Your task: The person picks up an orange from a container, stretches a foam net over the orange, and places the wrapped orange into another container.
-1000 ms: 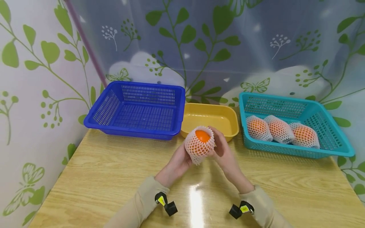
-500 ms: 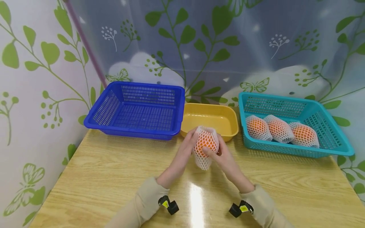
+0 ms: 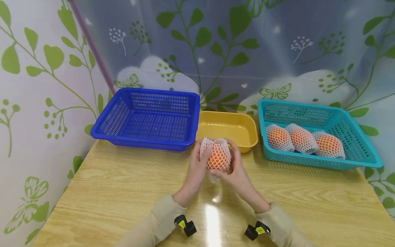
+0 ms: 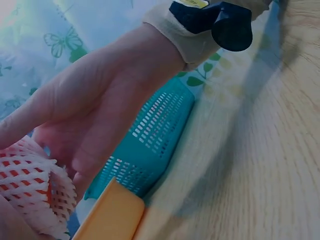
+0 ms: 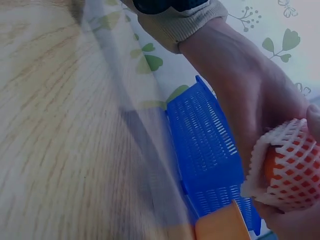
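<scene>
An orange wrapped in a white foam net sleeve is held between both hands, over the wooden table just in front of the yellow tub. My left hand grips its left side, with the thumb lying on the net. From the right, my right hand holds it, thumb low across its front. The net bunches loosely at the top and hangs past the fruit at the bottom. In the left wrist view the net shows at the left edge; the right wrist view has orange skin at the net's opening.
A blue basket stands at the back left with nothing in it. Behind the hands is a yellow tub. On the right, a teal basket holds three netted oranges. Patterned cloth hangs behind the wooden table.
The orange has been turned in the hands. Its bare top faced the camera a second ago and is now covered by net. The left hand has moved up along its side.
</scene>
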Motion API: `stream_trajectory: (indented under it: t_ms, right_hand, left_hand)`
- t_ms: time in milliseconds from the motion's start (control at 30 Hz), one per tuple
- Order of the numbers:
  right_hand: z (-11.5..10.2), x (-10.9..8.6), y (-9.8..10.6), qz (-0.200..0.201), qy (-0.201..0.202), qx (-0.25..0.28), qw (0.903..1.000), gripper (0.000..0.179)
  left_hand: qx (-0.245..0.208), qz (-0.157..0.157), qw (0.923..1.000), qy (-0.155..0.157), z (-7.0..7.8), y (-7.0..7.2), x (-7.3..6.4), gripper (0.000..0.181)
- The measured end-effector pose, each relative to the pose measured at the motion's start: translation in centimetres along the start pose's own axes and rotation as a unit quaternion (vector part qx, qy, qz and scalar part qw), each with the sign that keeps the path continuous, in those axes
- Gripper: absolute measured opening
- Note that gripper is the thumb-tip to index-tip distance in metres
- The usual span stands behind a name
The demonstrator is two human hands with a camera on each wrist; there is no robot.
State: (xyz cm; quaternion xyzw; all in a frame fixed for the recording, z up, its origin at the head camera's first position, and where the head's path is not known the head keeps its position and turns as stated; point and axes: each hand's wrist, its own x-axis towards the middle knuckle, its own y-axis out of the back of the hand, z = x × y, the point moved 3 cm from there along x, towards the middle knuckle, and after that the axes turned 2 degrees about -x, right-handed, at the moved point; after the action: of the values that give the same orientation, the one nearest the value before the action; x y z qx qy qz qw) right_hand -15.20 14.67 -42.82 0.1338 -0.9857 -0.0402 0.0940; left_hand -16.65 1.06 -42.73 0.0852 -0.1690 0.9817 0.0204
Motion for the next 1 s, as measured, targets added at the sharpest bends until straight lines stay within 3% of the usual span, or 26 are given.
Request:
stream_trajectory:
  t_ms: [100, 267, 400, 500, 600, 667, 800, 900, 1000]
  right_hand:
    - [0.0, 0.0, 0.0, 0.014, 0.004, -0.001, 0.9999, 0.092]
    - [-0.8, 0.3, 1.2, 0.062, -0.002, -0.021, 0.9978, 0.076]
    - [-2.3, 0.9, 4.3, 0.117, -0.004, -0.036, 0.9925, 0.073]
    - [-3.9, 1.3, 7.8, 0.171, -0.012, -0.085, 0.9816, 0.077]
    - [-5.1, 1.4, 11.9, 0.230, -0.018, -0.164, 0.9590, 0.084]
    - [-5.4, 1.3, 14.6, 0.265, -0.027, -0.218, 0.9388, 0.087]
    - [-4.9, 1.0, 19.2, 0.320, -0.053, -0.286, 0.9015, 0.088]
    - [-4.0, 0.7, 21.3, 0.319, -0.086, -0.353, 0.8754, 0.087]
    - [-2.9, 0.6, 22.2, 0.281, -0.121, -0.424, 0.8525, 0.088]
  left_hand:
    - [0.005, -0.015, 0.9999, 0.000, 0.1, 0.0, 0.0, 0.033]
    - [0.010, -0.088, 0.9959, 0.018, 0.4, 0.0, 0.3, 0.046]
    - [0.016, -0.121, 0.9924, 0.014, 1.0, 0.1, 0.7, 0.051]
    - [0.011, -0.106, 0.9943, 0.007, 1.3, 0.3, 1.0, 0.050]
    - [0.002, -0.079, 0.9969, 0.005, 1.4, 0.7, 1.2, 0.048]
    - [0.000, -0.064, 0.9979, 0.005, 1.4, 0.9, 1.2, 0.047]
    - [0.005, -0.058, 0.9982, 0.010, 1.4, 1.2, 1.3, 0.045]
    - [0.011, -0.057, 0.9982, 0.012, 1.3, 1.3, 1.3, 0.045]
    - [0.019, -0.057, 0.9981, 0.016, 1.1, 1.4, 1.3, 0.045]
